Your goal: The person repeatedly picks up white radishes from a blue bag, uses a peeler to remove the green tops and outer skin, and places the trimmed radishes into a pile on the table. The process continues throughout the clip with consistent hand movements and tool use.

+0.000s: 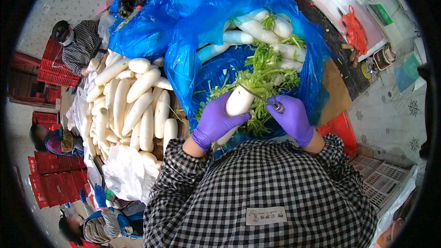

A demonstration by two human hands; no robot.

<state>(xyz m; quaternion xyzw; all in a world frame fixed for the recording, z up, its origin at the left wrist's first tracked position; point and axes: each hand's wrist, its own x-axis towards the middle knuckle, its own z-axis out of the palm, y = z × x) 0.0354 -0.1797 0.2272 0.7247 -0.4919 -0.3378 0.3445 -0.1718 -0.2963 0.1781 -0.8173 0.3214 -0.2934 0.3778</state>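
Observation:
A long white daikon radish lies in the grip of my left hand, which wears a purple glove. Its leafy end points away from me. My right hand, gloved the same way, holds a knife by its handle. The blade lies across the top of the radish, where the green leaf stalks begin. Beneath both hands spreads an open blue plastic bag with cut leaves in it. More daikon radishes, some with green tops, rest at the bag's far side.
A big pile of trimmed daikon radishes covers the table to my left, beside white plastic sheeting. Several co-workers stand along the left and far sides. Red crates are stacked behind them. At the right are cardboard and a white foam box.

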